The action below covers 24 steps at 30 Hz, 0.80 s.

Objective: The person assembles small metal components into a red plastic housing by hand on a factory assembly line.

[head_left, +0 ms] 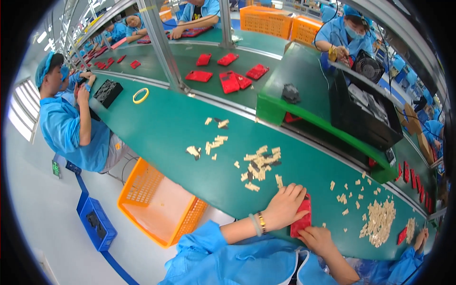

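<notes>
A flat red phone-shaped case (299, 226) lies on or just above the green worktable, close to my body. My left hand (284, 205), with a bead bracelet at its wrist, bends over the upper end of the case, its fingers together. At the lower end, my right hand (317, 239) grips the edge with thumb and fingers. Whether a small part is under my left fingers is hidden. Just beyond my left hand is a loose cluster of small cream pieces (259, 164), with some dark bits among them.
A larger cream heap (380, 221) lies right, near a neighbour's hand (420, 240). Behind the table runs a conveyor (166, 59) with red cases. A green raised stand (285, 111) is at far right, yellow tape (140, 96) at far left. An orange crate (137, 202) stands below left.
</notes>
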Tool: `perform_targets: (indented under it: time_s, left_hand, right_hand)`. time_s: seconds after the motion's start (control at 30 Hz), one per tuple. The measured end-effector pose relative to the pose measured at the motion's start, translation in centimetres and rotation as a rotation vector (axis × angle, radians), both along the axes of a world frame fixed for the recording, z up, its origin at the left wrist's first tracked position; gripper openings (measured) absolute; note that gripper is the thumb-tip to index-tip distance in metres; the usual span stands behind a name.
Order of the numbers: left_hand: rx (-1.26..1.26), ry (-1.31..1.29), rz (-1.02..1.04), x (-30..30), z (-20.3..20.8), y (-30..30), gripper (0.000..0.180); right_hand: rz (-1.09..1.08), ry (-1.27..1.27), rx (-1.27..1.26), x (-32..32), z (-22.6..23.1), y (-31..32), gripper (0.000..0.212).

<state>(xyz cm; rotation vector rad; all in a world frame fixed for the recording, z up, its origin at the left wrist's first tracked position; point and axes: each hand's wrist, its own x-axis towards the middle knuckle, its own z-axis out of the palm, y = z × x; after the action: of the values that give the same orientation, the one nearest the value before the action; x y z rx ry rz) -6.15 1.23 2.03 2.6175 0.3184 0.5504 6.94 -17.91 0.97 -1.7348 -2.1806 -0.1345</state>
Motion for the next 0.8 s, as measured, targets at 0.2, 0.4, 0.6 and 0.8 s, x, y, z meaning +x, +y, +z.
perform_targets:
  time_s: [0.2,0.4,0.6,0.8]
  left_hand:
    - [0.084,0.03,0.031,-4.3,0.3,8.0,0.072]
    - [0.059,0.071,-0.019,-4.1,1.1,14.6,0.071]
    - [0.053,0.104,0.039,-3.1,2.4,21.8,0.058]
    - [0.395,0.128,0.288,-0.5,0.9,30.0,0.044]
  right_hand:
    - [-0.189,-0.108,0.083,5.9,1.8,2.9,0.03]
    - [-0.574,-0.015,0.148,16.7,0.3,15.5,0.02]
    - [-1.023,-0.103,-0.251,28.5,-4.6,17.4,0.033]
    - [-0.857,-0.267,0.131,36.2,-6.2,10.5,0.035]
